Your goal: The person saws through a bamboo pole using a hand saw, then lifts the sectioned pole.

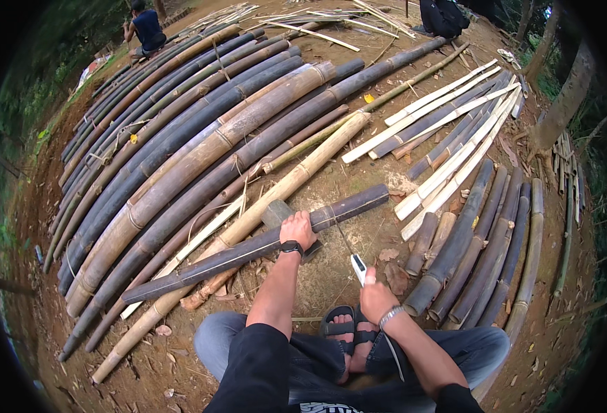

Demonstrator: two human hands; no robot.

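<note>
A dark bamboo pole [248, 248] with a pale lengthwise line lies slantwise in front of me, across a lighter pole and a short block [276, 213]. My left hand [299, 229], a watch on its wrist, is closed over the top of the dark pole right of its middle. My right hand [377, 296] is wrapped round the white handle of a saw [358, 265]. The saw's thin blade points up and away, meeting the dark pole to the right of my left hand. How deep the blade sits in the pole is too small to tell.
Long bamboo poles [179, 165] lie side by side on the left. Pale split strips [448, 172] and shorter dark pieces [482, 241] lie right. My sandalled feet [348, 334] are just below the saw. Another person [146, 31] sits far left; a black bag [444, 17] lies far back.
</note>
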